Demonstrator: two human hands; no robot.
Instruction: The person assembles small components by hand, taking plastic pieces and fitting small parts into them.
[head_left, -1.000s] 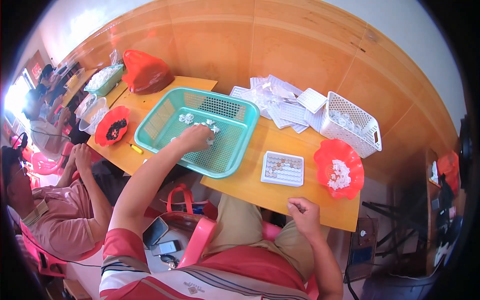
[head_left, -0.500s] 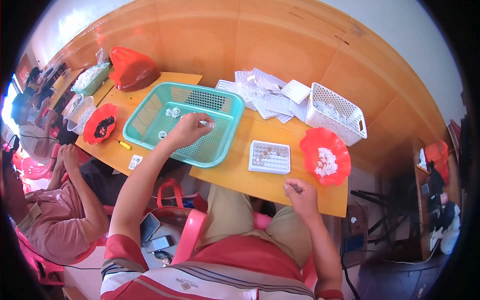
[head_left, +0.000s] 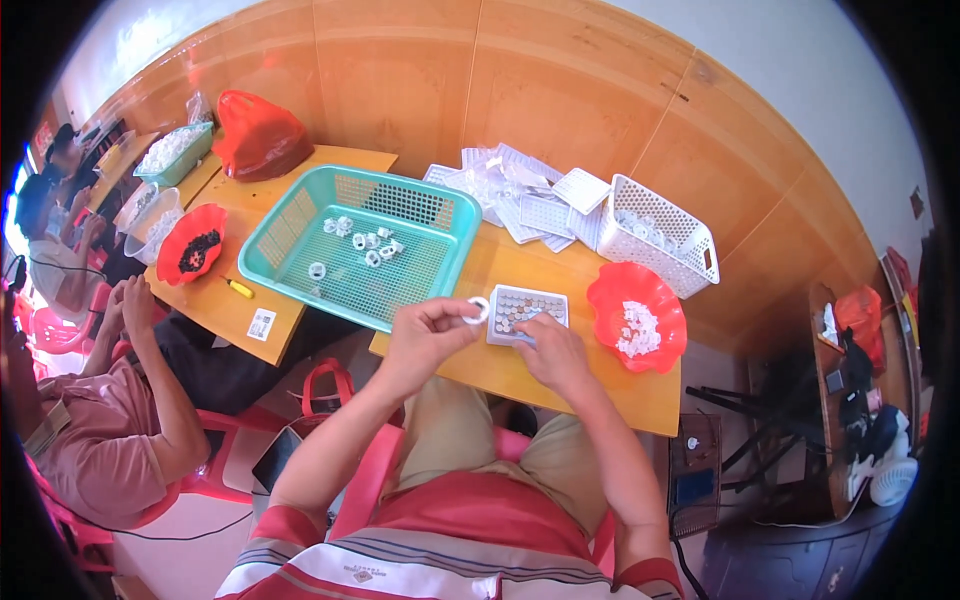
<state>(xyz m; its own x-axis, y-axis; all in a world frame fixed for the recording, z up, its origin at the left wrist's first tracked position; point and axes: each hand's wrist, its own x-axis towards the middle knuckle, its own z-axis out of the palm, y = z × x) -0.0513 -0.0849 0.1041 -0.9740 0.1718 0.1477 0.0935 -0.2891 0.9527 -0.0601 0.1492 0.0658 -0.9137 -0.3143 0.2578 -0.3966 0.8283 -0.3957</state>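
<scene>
My left hand [head_left: 425,342] pinches a small white ring [head_left: 478,311] between thumb and fingers, just left of a white tray [head_left: 493,340]. Rows of small round grey and white discs [head_left: 527,304] fill much of that tray. Over its near right corner, the fingers of my right hand [head_left: 555,355] are closed together; a bluish-white sliver shows at their tips, too small to name. Beyond my left hand stands a green mesh basket [head_left: 262,277], with several white ring-shaped pieces [head_left: 372,256] lying scattered on its floor.
A red scalloped bowl [head_left: 668,345] of white bits is at right, near a white perforated basket [head_left: 690,278] and stacked white trays [head_left: 545,214]. To the left are another red bowl [head_left: 172,262] with dark parts and a yellow-handled tool [head_left: 240,289]. A co-worker [head_left: 110,440] sits left.
My left hand has come from over the green basket to beside the tray and holds a white ring. My right hand has moved from the table's front edge onto the tray.
</scene>
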